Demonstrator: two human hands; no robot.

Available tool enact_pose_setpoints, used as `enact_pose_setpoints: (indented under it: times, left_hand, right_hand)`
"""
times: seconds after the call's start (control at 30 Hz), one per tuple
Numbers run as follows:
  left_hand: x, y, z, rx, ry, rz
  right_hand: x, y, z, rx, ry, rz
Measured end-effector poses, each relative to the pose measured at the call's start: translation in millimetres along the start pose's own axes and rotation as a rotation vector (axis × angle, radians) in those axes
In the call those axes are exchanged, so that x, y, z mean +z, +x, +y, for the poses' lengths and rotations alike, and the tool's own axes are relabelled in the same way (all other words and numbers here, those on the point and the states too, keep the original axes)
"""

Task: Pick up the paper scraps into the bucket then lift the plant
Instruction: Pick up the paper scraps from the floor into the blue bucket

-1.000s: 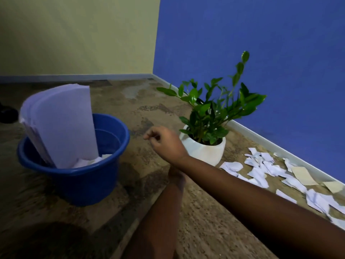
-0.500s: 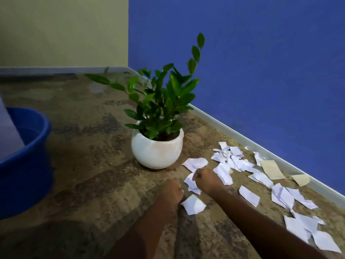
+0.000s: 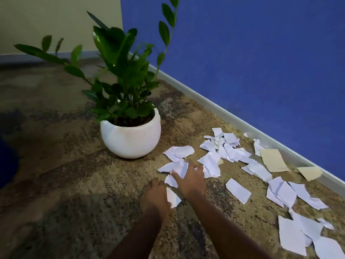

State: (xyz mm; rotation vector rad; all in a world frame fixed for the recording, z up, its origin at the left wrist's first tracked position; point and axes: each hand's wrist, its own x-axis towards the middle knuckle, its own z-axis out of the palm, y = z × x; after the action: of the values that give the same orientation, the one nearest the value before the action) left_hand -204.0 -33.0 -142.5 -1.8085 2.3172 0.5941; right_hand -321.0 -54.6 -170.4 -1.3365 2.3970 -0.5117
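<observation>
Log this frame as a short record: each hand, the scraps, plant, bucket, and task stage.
left hand: fingers curled beside a white scrap; grip unclear
right hand: fingers spread, touching white scraps near the white pot
paper scraps: many on the floor along the blue wall, two tan pieces
plant: upright in its pot, on the floor, untouched
bucket: only a blue edge at frame left
stage: gathering scraps; plant not lifted

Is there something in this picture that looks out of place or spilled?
Yes. Torn paper scraps lie scattered over the floor beside the plant, along the blue wall; two of them are beige. The plant stands upright, and no spilled soil shows.
</observation>
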Motion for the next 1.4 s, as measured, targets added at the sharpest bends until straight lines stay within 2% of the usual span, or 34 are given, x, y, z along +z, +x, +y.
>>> enact_pose_setpoints:
  times: [0.1,0.2,0.33,0.53,0.63,0.73,0.77,0.83,0.9,1.03,1.1,1.13,1.23,1.27,1.33,1.4]
  left_hand:
    - [-0.7,3.3,5.5,-0.044,0.031,-0.023]
    - [-0.1,2.9,11.2,-0.073,0.027,-0.035]
    - [0.9,1.7,16.5,-0.090,-0.009,0.017]
    - [12.8,-13.3,41.5,-0.134,-0.529,-0.003]
    - [22.6,-27.4,64.0,-0.161,-0.951,-0.038]
    - [21.0,-47.3,93.5,-0.266,-1.370,-0.290]
    - [20.7,-53.2,100.6,-0.273,-1.434,-0.384]
    - [24.7,-62.1,112.8,-0.200,-1.363,-0.493]
    - [36.0,-64.9,125.6,-0.140,-1.258,-0.448]
    - [49.4,-69.0,146.0,-0.184,-1.186,-0.385]
    - [54.0,-66.8,151.3,-0.174,-1.176,-0.376]
    - [55.4,-65.4,152.7,-0.173,-1.173,-0.367]
    - [55.7,-60.9,151.0,-0.160,-1.183,-0.358]
    - [56.0,-58.7,149.2,-0.147,-1.172,-0.351]
    - [56.3,-55.1,144.5,-0.131,-1.156,-0.340]
    - [55.6,-53.2,139.9,-0.134,-1.144,-0.335]
  right_hand:
    - [1.5,6.2,0.9,0.091,0.064,0.012]
    - [-4.2,8.4,6.1,0.083,0.186,-0.052]
    - [-16.2,-2.2,28.3,0.151,0.573,-0.091]
    - [-38.2,-52.9,73.1,0.177,0.722,-0.027]
    - [-48.4,-80.8,85.7,0.105,0.716,-0.088]
    - [-60.4,-95.3,102.0,0.057,0.556,-0.142]
    - [-66.3,-97.2,107.8,0.054,0.502,-0.154]
    - [-77.8,-100.2,118.9,0.088,0.409,-0.186]
    - [-86.4,-104.4,129.7,0.119,0.349,-0.205]
    - [-103.6,-109.5,153.0,0.094,0.306,-0.270]
    - [-118.1,-109.4,169.0,0.083,0.322,-0.220]
    - [-125.9,-108.6,178.2,0.102,0.331,-0.134]
    - [-146.5,-102.6,209.2,0.320,0.169,0.236]
    - [-152.5,-100.3,218.9,0.427,0.064,0.297]
    - [-161.5,-94.0,235.8,0.640,-0.043,0.248]
    - [-165.0,-88.0,248.3,0.768,0.025,0.152]
